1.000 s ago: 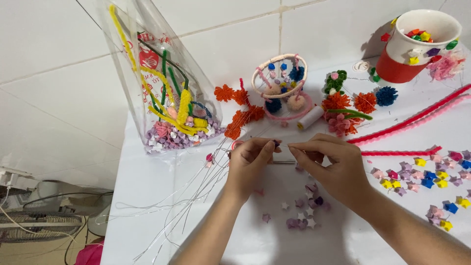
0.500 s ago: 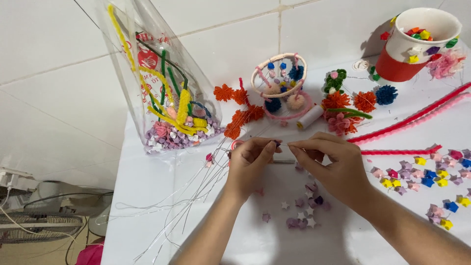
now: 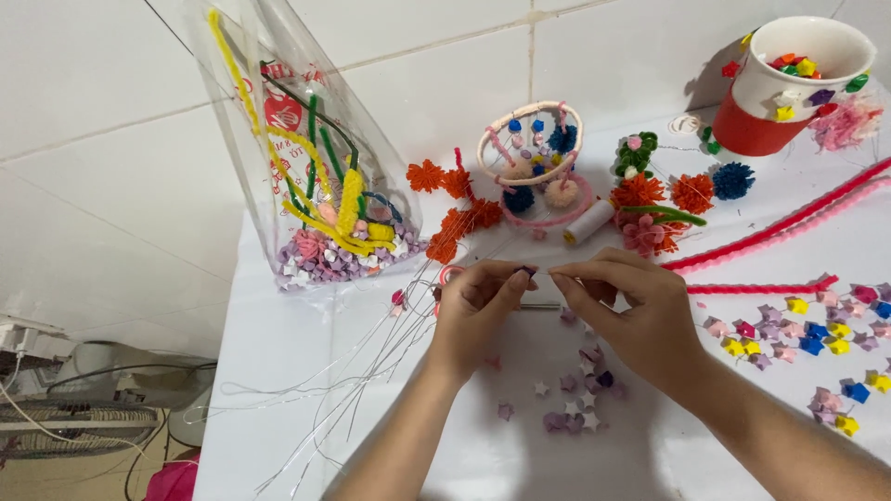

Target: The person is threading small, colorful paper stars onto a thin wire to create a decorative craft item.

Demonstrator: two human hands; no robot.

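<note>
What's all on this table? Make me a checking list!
Surface: white table, bare patches.
Job's things: small dark bead pinched between left hand and right hand; thin clear threads trail off left.
Clutter: paper stars, pom-poms, red pipe cleaners, thread spool, cup, clear bag, hoop ornament.
Grippers: both hands pinching.
Cables: white cords lower left.
Surroundings: tiled wall, fan.

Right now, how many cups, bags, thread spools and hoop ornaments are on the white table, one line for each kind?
Paper cup: 1
Clear plastic bag: 1
White thread spool: 1
Hoop ornament: 1
Total: 4
Not counted: left hand pinching a small dark piece, right hand pinching thin wire.
</note>
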